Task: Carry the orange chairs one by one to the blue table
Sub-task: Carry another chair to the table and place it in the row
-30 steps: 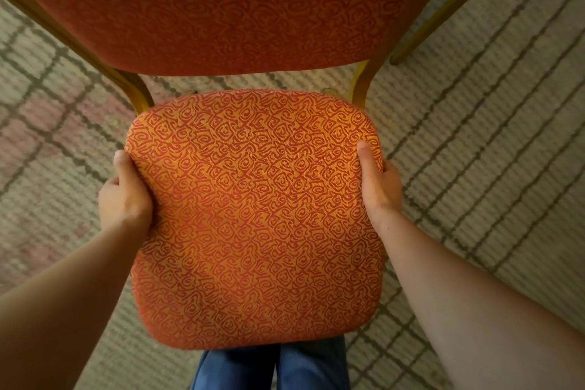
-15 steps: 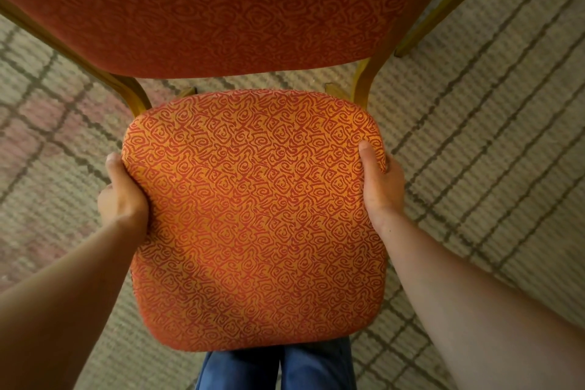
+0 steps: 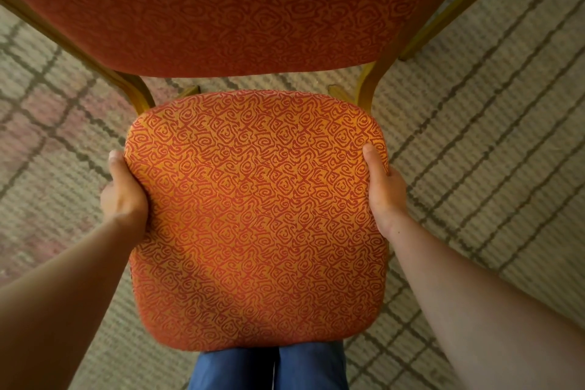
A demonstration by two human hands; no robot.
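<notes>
Patterned carpet [image 3: 474, 142] is seen underfoot. Left hand [image 3: 125, 193] and right hand [image 3: 384, 193] are curled round opposite side edges of the seat [image 3: 256, 263], thumbs on top, fingers hidden beneath. The orange chair [image 3: 253, 168] is held between the hands, equally near both. Its backrest [image 3: 237, 9] lies beyond them, away from the body. No blue table is seen.

We stretch both bare forearms forward and down, wrists straight. Our left hand [image 3: 123, 190] grips the left edge of the chair seat [image 3: 256, 218], thumb on top, fingers tucked underneath out of sight. Our right hand [image 3: 384, 190] grips the right edge the same way, thumb pointing forward.
</notes>
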